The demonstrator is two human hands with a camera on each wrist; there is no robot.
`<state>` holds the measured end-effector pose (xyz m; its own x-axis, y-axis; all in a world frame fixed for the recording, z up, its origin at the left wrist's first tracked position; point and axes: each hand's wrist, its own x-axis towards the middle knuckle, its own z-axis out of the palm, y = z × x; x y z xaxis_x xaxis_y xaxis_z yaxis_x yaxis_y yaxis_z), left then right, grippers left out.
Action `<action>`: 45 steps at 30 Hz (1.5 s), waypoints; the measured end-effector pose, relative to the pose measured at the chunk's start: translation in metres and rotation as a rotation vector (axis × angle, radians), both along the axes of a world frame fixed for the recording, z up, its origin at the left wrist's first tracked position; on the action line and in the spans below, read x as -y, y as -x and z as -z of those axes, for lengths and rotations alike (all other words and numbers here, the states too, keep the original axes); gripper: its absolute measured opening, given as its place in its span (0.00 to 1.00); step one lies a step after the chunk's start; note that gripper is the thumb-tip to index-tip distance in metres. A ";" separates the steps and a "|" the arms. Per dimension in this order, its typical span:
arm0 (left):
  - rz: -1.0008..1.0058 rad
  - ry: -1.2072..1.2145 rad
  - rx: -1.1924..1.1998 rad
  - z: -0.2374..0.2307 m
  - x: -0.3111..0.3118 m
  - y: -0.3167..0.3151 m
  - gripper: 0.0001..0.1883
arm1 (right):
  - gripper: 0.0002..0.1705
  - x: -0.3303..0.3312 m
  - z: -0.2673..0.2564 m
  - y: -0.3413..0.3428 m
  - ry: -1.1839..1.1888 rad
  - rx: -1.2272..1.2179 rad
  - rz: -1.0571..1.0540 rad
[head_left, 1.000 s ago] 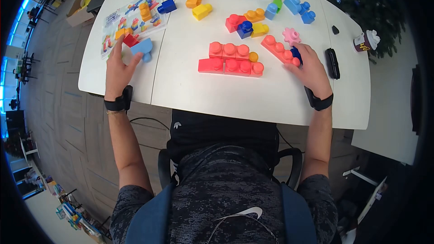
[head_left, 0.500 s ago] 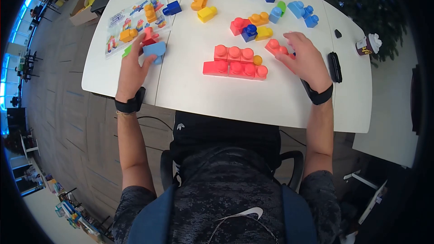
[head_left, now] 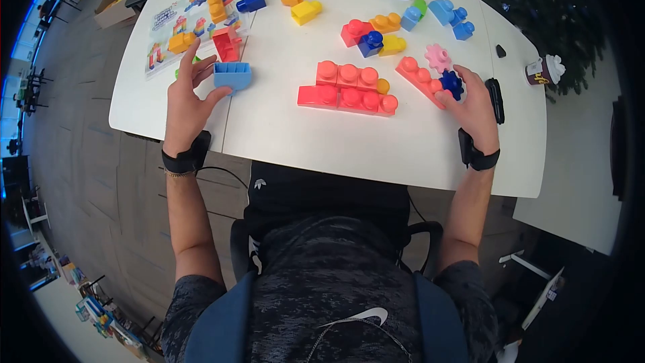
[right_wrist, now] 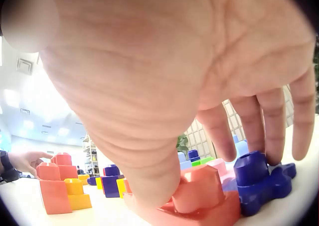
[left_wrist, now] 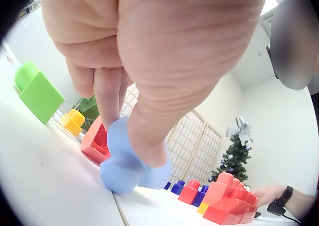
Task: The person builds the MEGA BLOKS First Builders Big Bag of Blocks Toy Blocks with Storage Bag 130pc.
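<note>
A light blue block [head_left: 232, 79] lies on its side at the table's left, its hollow underside facing away. My left hand [head_left: 188, 104] pinches it; the left wrist view shows the thumb on its near face and fingertips at its far side. Just beyond stands a red block [head_left: 226, 44], also tipped over. My right hand [head_left: 476, 107] has its fingers extended down, spread beside a dark blue gear piece [right_wrist: 264, 186]. Its thumb touches the near end of a long red brick [head_left: 418, 79]. A pink gear piece [head_left: 438, 58] lies beyond.
A stack of red bricks [head_left: 346, 97] sits mid-table, with a red, blue and yellow cluster [head_left: 370, 44] behind it. A picture sheet [head_left: 191, 20] carries orange blocks at left. At right are a black case [head_left: 496, 101] and a cup [head_left: 545, 69].
My left hand has shifted the red block and the light blue block rightward, and both are turned. My right hand lifted toward the middle, then came back down beside the long red brick.
</note>
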<state>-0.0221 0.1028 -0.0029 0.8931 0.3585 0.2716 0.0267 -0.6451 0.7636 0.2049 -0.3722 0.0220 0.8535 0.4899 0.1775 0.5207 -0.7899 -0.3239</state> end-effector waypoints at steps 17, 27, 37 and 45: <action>-0.070 -0.300 -0.251 0.016 0.040 0.038 0.44 | 0.39 0.007 0.020 0.010 -0.017 -0.029 -0.006; -0.014 -0.367 -0.291 0.013 0.041 0.030 0.44 | 0.39 0.005 0.023 0.017 -0.030 0.016 0.024; -0.026 -0.296 -0.258 -0.001 0.054 0.022 0.63 | 0.38 0.005 0.022 0.018 -0.051 0.019 0.043; -0.040 -0.274 -0.286 -0.005 0.057 0.018 0.66 | 0.38 0.001 0.017 0.020 -0.010 0.040 0.054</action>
<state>-0.0399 0.0458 0.0021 0.9333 0.3438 0.1042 0.2431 -0.8180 0.5214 0.1850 -0.3730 0.0046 0.8709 0.4412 0.2167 0.4900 -0.8140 -0.3120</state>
